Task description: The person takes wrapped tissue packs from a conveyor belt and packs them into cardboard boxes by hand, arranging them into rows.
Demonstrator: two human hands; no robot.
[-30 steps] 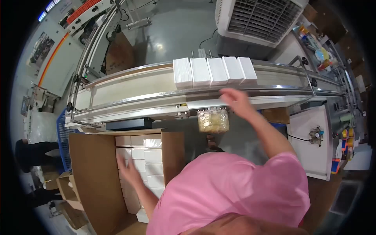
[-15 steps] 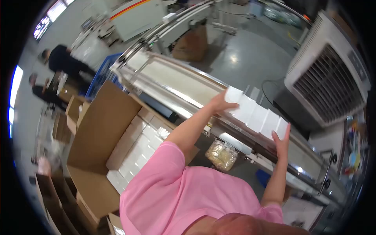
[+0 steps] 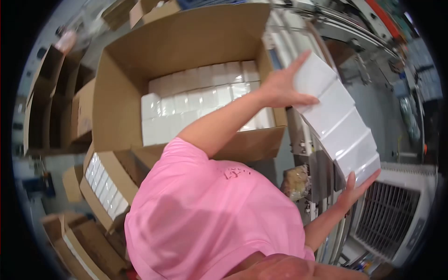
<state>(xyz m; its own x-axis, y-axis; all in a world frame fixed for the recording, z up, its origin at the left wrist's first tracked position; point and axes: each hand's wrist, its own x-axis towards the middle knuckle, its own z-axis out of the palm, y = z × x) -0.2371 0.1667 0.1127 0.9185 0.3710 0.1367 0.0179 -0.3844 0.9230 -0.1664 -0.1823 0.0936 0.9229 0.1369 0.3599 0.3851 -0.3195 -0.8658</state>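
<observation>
Head view: a row (image 3: 344,125) of glossy white boxes spans the space between two bare hands, its pieces packed side by side with thin seams and slightly stepped edges. It slants across the conveyor (image 3: 322,175), one end reaching out near the cooler (image 3: 392,210), and looks raised off the belt. The left hand (image 3: 285,87) has the upper end, thumb and fingers set wide around the end box. The right hand (image 3: 353,190) has the lower end, its thumb on the near side and its fingers stretched along the end, so the row is clasped between them.

Half a second ago the row lay along the conveyor with a hand at each end; now it crosses at an angle, and the view has swung round so that the big carton (image 3: 186,37) fills the upper left. A second ago neither hand was on it.

The big carton is plain brown board with tall stiff walls, and inside stand neat ranks of white blocks (image 3: 186,105) with bright glints along their edges. Below it a small carton (image 3: 125,169) sits tilted, filled with a shiny line of white pieces. The conveyor has smooth metal sides. A crinkly clear bag (image 3: 296,183) of yellowish bits hangs beside it, near the soft pink shirt (image 3: 210,210). The cooler is pale, with a dark slatted grille.
</observation>
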